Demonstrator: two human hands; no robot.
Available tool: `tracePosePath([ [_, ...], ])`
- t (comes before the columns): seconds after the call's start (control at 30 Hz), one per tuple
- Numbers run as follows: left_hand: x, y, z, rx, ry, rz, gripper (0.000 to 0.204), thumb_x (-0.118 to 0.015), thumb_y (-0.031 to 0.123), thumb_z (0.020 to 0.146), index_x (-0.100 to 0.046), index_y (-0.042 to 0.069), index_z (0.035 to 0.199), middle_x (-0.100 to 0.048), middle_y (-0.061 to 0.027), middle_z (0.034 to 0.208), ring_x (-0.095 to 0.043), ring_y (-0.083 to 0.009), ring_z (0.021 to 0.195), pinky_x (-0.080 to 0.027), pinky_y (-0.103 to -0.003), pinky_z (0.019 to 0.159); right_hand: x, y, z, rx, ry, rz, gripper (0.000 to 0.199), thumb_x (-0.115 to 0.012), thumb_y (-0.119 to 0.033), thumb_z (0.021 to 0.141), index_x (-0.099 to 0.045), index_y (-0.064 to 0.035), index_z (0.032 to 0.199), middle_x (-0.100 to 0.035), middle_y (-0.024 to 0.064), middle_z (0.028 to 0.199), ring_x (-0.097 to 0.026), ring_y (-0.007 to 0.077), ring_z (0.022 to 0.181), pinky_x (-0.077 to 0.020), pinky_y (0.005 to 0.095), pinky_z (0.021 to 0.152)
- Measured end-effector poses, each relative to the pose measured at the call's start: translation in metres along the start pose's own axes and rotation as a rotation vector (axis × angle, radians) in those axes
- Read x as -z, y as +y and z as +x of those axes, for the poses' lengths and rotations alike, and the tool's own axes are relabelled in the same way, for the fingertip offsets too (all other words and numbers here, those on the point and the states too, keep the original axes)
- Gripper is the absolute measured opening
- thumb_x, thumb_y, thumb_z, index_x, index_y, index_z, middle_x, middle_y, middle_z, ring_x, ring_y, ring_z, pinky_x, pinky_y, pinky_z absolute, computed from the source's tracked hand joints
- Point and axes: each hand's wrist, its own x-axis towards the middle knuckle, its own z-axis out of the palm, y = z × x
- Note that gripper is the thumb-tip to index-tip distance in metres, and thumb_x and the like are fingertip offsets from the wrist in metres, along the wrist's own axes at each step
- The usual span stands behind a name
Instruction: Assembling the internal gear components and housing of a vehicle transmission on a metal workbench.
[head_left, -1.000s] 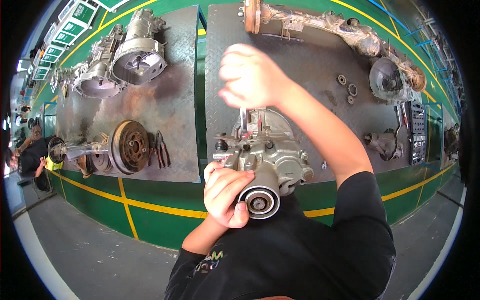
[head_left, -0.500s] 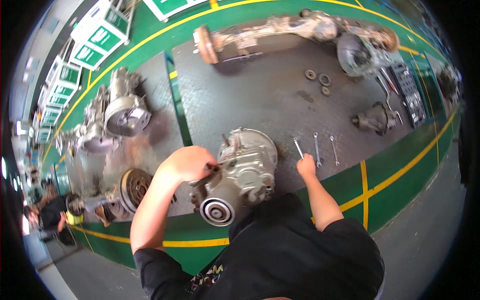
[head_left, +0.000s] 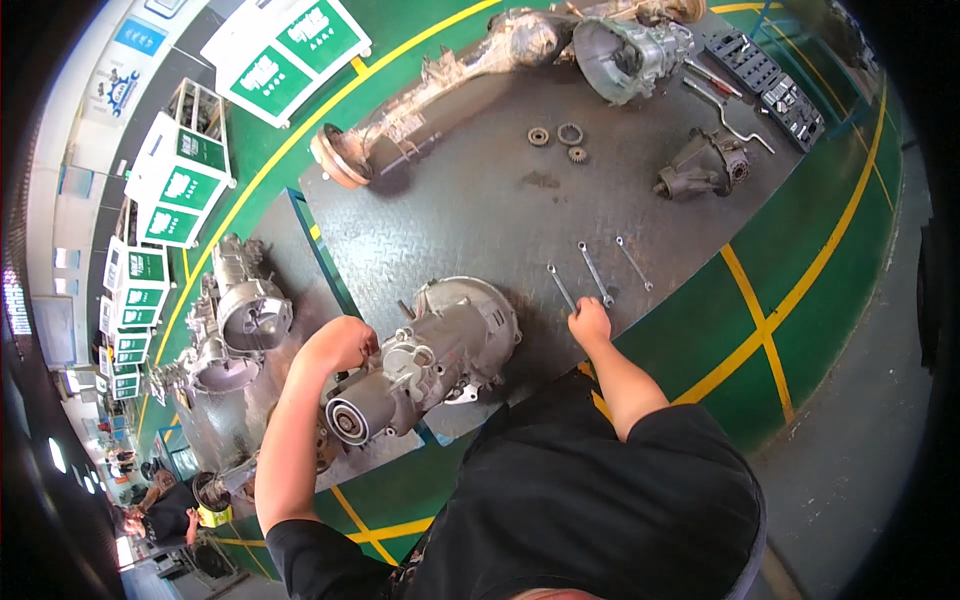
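A grey metal gearbox [head_left: 430,345] lies at the near edge of the dark table, its round bearing end turned toward my lower left and its wide bell end toward the far right. Against its left side my left hand [head_left: 342,345] is closed, with the fingertips partly hidden by the casing. To the right of the gearbox, my right hand [head_left: 590,322] is closed round the near end of a wrench [head_left: 562,287], which points away from me. Right beside it lie a second wrench [head_left: 596,273] and a thinner one [head_left: 633,263].
Several gear rings [head_left: 570,134] lie farther back on the table [head_left: 450,205]. A rusty axle [head_left: 440,100] spans the far side, beside a bell-shaped housing [head_left: 622,62]. A smaller casting [head_left: 695,168] and an open socket set [head_left: 765,85] sit right. More gearboxes [head_left: 250,315] stand left.
The view has swung round. The gearbox has turned, its bearing end now facing farther left. My left hand stays at its side, and my right hand keeps hold of the wrench.
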Motion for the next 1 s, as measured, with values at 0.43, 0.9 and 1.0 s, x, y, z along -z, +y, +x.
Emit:
tracePosePath([
  [0.43,-0.012,-0.026,0.012,0.164,-0.132,-0.251,0.031,-0.065,0.010,0.068,-0.076,0.009,0.098,-0.074,-0.0111,0.088,-0.069,-0.0238,0.079,-0.054,-0.036,0.071,0.031,0.137,-0.112,-0.093,0.003,0.124,0.013,-0.062,-0.015,0.079,-0.064,-0.0064,0.089,-0.064,0.0154,0.096,-0.063,0.0361,0.092,-0.0522,0.0446,0.079],
  [0.9,-0.002,-0.003,0.001,-0.099,0.042,0.045,0.030,-0.063,0.012,0.070,-0.073,0.008,0.098,-0.070,-0.0208,0.092,-0.068,-0.0382,0.087,-0.054,-0.043,0.075,0.037,0.100,-0.071,-0.059,-0.044,0.308,0.017,-0.066,-0.018,0.079,-0.070,-0.0050,0.090,-0.070,0.0149,0.085,-0.068,0.0305,0.083,-0.0535,0.0392,0.075],
  [1.0,-0.010,-0.007,0.002,-0.105,0.090,0.074,0.029,-0.064,0.013,0.070,-0.073,0.007,0.097,-0.070,-0.0214,0.090,-0.068,-0.0383,0.086,-0.054,-0.043,0.074,0.036,0.095,-0.066,-0.012,-0.056,0.295,0.017,-0.067,-0.017,0.079,-0.070,-0.0038,0.089,-0.070,0.0142,0.084,-0.068,0.0279,0.080,-0.0537,0.0382,0.074],
])
